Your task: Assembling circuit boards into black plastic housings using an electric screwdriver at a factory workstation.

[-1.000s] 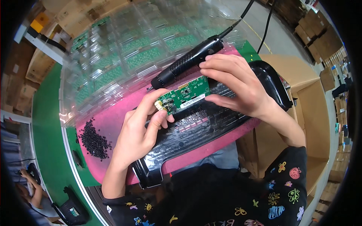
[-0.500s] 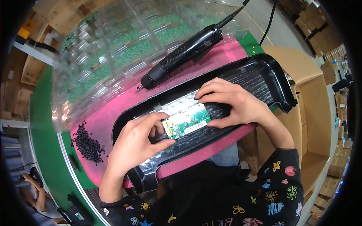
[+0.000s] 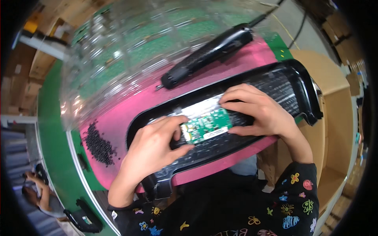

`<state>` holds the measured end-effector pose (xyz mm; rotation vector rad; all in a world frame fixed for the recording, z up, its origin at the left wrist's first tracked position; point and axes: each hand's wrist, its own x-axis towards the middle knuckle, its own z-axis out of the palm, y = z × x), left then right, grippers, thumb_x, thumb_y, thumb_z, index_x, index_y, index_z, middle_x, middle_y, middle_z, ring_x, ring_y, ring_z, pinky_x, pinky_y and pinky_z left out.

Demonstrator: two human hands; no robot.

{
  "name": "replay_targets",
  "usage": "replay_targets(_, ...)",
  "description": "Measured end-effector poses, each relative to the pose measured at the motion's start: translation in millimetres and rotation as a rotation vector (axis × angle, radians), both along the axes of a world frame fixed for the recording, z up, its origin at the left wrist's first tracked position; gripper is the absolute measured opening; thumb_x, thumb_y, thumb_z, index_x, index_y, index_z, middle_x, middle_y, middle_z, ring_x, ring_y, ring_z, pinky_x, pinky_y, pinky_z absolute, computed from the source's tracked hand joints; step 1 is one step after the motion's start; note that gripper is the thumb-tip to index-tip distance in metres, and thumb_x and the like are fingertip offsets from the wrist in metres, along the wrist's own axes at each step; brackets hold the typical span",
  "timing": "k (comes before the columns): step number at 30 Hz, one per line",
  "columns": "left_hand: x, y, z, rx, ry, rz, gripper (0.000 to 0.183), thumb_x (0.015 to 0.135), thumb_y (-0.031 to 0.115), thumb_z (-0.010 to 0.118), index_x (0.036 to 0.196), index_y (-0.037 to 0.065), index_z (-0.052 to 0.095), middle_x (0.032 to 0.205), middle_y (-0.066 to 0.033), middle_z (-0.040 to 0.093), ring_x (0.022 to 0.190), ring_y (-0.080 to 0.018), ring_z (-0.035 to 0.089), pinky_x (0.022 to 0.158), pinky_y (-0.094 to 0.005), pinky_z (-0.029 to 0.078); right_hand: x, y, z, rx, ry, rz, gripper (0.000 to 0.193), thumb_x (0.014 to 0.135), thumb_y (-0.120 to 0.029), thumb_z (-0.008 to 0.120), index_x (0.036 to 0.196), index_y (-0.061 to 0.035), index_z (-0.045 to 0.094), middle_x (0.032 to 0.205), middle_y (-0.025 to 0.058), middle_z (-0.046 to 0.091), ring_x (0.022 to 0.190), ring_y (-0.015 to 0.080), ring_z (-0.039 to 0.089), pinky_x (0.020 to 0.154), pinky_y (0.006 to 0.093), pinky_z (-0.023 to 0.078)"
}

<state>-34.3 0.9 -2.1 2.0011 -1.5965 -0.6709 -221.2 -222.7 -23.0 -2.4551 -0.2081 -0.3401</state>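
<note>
A green circuit board with a white label strip along its near edge lies over the middle of a long black plastic housing. My left hand pinches the board's left end between thumb and fingers. At the opposite end, my right hand holds the right edge, its thumb at the near corner and its fingers at the far one. A shiny silver plate shows just behind the board. Whether the board touches the housing floor cannot be made out.
Behind the housing, a black electric screwdriver lies on the pink mat. Small black screws are heaped at left. Clear plastic trays fill the back. A cardboard box stands at right; another person is far left.
The whole scene has shifted right in the picture as the head view moved. Both hands keep their hold on the circuit board, which stays in about the same place over the housing.
</note>
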Motion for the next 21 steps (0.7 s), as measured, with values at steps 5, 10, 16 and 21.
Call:
replay_targets(5,-2.2,6.2,-0.1,-0.137,-0.108,-0.066,0.059,0.072,0.020,0.083,0.121,0.000,0.056,0.089,-0.0131,0.063,0.083,-0.0298,0.064,0.070,-0.0394,0.053,-3.3,2.1,3.0,-0.019,0.028,-0.020,0.065,0.060,-0.018,0.088,0.116,0.0019,0.063,0.121,0.0157,0.061,0.114,0.0364,0.057,0.097,0.0447,0.046)
replay_targets(10,23.8,30.5,16.9,-0.213,-0.055,0.314,0.034,0.082,0.015,0.075,0.110,-0.001,0.063,0.079,-0.0143,0.067,0.065,-0.0286,0.066,0.063,-0.0360,0.053,-8.6,1.7,20.3,-0.074,-0.116,-0.198,0.057,0.071,-0.024,0.083,0.117,0.0035,0.062,0.121,0.0161,0.061,0.111,0.0333,0.060,0.098,0.0389,0.045)
replay_targets(16,109.4,97.2,33.9,0.145,-0.604,1.003,0.025,0.083,0.018,0.073,0.096,-0.001,0.065,0.090,-0.0229,0.069,0.086,-0.0408,0.068,0.075,-0.0461,0.054,14.0,-23.0,41.8,-0.545,-0.174,-0.697,0.044,0.095,-0.011,0.060,0.138,-0.0072,0.052,0.130,0.0123,0.058,0.120,0.0248,0.054,0.107,0.0350,0.036)
replay_targets(21,122.3,103.8,18.7,0.550,-0.442,0.901,0.034,0.077,0.019,0.079,0.102,0.000,0.064,0.105,-0.0232,0.068,0.101,-0.0386,0.066,0.085,-0.0459,0.053,44.8,-36.8,41.1,0.046,-0.050,-0.609,0.035,0.099,-0.016,0.058,0.133,-0.0083,0.054,0.120,0.0059,0.058,0.105,0.0147,0.057,0.095,0.0284,0.044)
